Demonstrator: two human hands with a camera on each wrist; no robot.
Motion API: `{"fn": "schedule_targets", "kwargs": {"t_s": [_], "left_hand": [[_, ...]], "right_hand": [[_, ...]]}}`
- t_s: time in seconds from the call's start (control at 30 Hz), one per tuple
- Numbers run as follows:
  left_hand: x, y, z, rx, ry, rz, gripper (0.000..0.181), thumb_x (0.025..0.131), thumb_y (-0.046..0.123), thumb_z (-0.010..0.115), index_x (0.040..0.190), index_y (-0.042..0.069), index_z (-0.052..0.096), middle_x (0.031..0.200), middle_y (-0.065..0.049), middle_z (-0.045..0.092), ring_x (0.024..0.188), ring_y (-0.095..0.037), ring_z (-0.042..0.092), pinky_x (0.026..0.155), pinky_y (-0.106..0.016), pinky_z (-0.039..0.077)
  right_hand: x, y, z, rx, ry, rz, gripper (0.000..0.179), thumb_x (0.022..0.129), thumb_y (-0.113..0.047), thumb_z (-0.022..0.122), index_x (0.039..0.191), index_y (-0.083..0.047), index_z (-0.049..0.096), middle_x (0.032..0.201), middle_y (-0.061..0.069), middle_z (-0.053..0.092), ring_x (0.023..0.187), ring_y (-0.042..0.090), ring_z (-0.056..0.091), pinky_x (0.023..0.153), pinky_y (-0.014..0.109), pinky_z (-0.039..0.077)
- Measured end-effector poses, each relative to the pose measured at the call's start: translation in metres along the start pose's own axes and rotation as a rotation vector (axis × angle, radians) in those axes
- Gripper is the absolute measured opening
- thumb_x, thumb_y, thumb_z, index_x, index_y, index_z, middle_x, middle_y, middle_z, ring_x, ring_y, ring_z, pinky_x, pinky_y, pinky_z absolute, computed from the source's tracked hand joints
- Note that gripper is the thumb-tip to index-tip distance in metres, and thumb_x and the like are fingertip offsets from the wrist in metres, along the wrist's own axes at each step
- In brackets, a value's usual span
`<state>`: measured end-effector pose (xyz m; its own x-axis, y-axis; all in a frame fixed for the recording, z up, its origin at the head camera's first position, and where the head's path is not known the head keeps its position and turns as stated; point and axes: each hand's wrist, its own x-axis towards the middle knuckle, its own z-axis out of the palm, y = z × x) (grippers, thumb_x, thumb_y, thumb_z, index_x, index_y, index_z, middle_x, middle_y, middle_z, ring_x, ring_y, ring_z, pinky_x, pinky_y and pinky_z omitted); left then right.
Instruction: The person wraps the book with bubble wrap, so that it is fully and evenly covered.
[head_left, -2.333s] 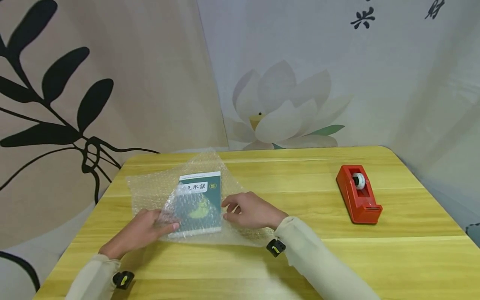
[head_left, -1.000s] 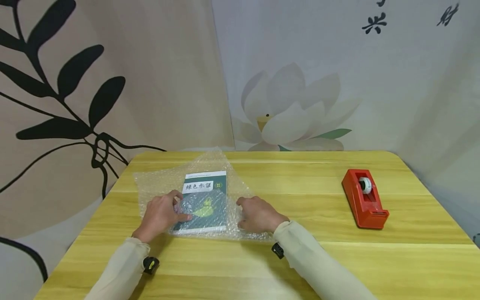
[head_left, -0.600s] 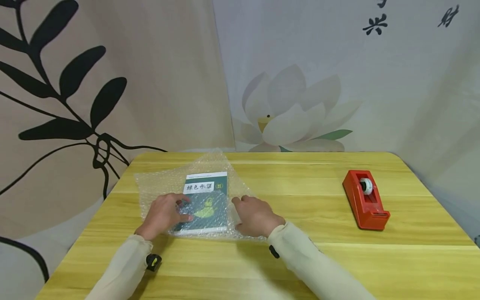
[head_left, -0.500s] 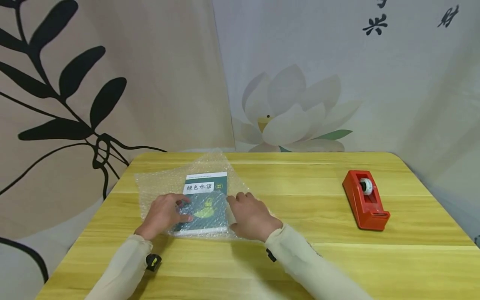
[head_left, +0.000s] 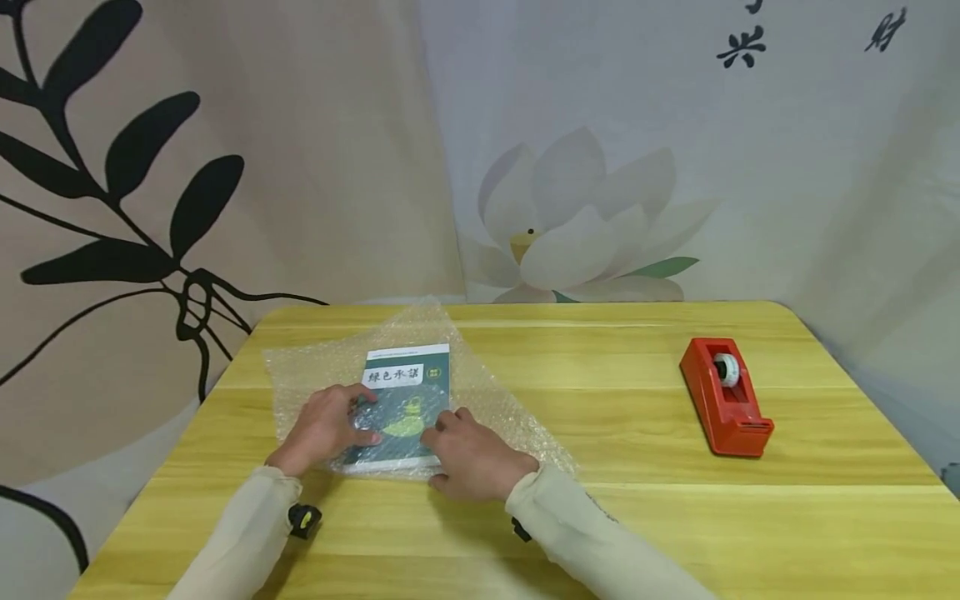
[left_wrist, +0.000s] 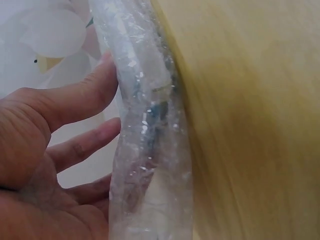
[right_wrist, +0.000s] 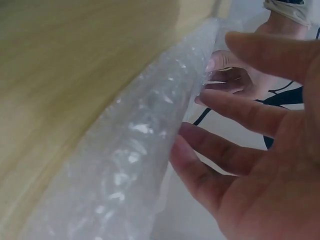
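Note:
A teal booklet (head_left: 394, 377) with a white title label and a yellow-green picture lies on a sheet of bubble wrap (head_left: 311, 371). One layer of the wrap is folded over its lower part; the top shows bare. My left hand (head_left: 324, 423) rests at the booklet's left side, thumb and fingertips touching the covered cover. At the lower right corner is my right hand (head_left: 480, 460), its fingers over the wrap's folded front edge. In the right wrist view, relaxed fingertips (right_wrist: 182, 147) touch the wrap. The left wrist view shows the thumb (left_wrist: 82, 100) against it.
A red tape dispenser (head_left: 726, 400) with a white roll stands at the right of the wooden table (head_left: 630, 375). A patterned curtain (head_left: 585, 100) hangs behind the table's back edge. The wrap's loose corner (head_left: 543, 442) spreads right, beyond the right hand.
My left hand has shifted right onto the booklet, and the fold lies flatter there. My right hand has slid left and nearer the front, from the loose wrap to the booklet's lower right corner.

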<state>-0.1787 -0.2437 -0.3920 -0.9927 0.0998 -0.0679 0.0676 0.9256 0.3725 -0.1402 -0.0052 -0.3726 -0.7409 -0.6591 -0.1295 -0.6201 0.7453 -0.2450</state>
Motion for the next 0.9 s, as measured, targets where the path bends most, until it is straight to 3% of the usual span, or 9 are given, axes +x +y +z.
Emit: {"fn": "schedule_targets", "kwargs": {"t_s": [0.33, 0.6, 0.9], "left_hand": [[-0.0005, -0.0009, -0.0027, -0.027, -0.015, 0.008, 0.057, 0.069, 0.018, 0.092, 0.120, 0.008, 0.069, 0.101, -0.014, 0.067, 0.090, -0.025, 0.060, 0.072, -0.040, 0.052], [0.0006, -0.0019, -0.0023, -0.062, -0.003, 0.019, 0.056, 0.070, 0.015, 0.092, 0.120, 0.008, 0.068, 0.113, -0.020, 0.069, 0.101, -0.032, 0.065, 0.082, -0.049, 0.056], [0.0000, -0.0094, -0.0013, -0.100, 0.025, 0.034, 0.054, 0.070, 0.013, 0.091, 0.118, 0.007, 0.068, 0.116, -0.019, 0.070, 0.094, -0.027, 0.064, 0.080, -0.045, 0.055]], "right_hand": [[0.0037, 0.0001, 0.0067, -0.016, -0.004, -0.021, 0.042, 0.091, -0.034, 0.074, 0.128, -0.018, 0.066, 0.126, 0.001, 0.059, 0.108, 0.014, 0.053, 0.088, 0.022, 0.052], [0.0052, 0.0026, 0.0075, -0.001, 0.010, -0.025, 0.040, 0.090, -0.031, 0.075, 0.127, -0.017, 0.067, 0.131, 0.002, 0.057, 0.115, 0.015, 0.056, 0.097, 0.023, 0.052], [0.0076, 0.0051, 0.0095, 0.045, -0.014, -0.027, 0.051, 0.089, -0.022, 0.076, 0.137, -0.019, 0.060, 0.143, 0.003, 0.049, 0.127, 0.017, 0.054, 0.106, 0.026, 0.050]]}}
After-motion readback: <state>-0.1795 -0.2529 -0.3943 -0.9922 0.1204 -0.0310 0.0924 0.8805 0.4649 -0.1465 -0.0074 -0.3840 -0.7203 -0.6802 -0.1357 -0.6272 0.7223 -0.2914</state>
